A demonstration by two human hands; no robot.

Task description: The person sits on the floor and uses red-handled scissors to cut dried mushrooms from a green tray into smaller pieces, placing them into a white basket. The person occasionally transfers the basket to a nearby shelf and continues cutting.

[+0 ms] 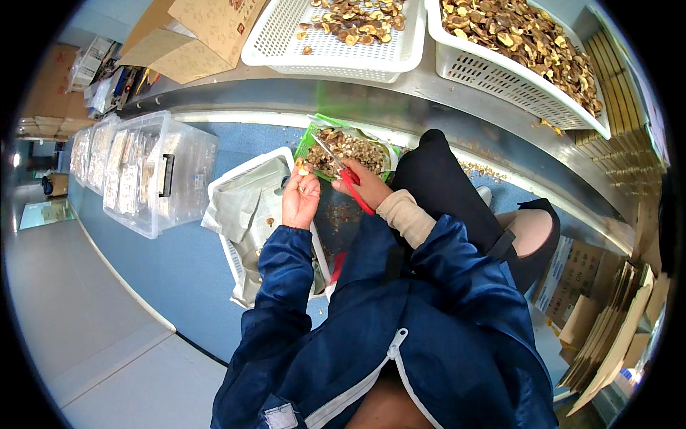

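Note:
My left hand [302,199] pinches a yellowish dried mushroom piece [303,170] between its fingertips, palm turned up. In my right hand [370,185] is a pair of scissors with red handles [355,189]; the metal blades point up and left, a little apart from the piece. Beneath the blades stands a green plastic basket [304,145], holding many small dried mushroom bits. Left of my legs, a white plastic basket [229,256] is lined with a pale woven sack [249,195], on which a small brown piece [269,221] lies. My left forearm hides part of this basket.
On the metal bench [423,72] ahead stand two white perforated crates of sliced dried mushrooms, one sparse [343,68], one heaped [498,80]. An open cardboard box [209,48] is beside them. Transparent bins [187,161] of packets line the left. Flattened cartons [605,332] lean at right.

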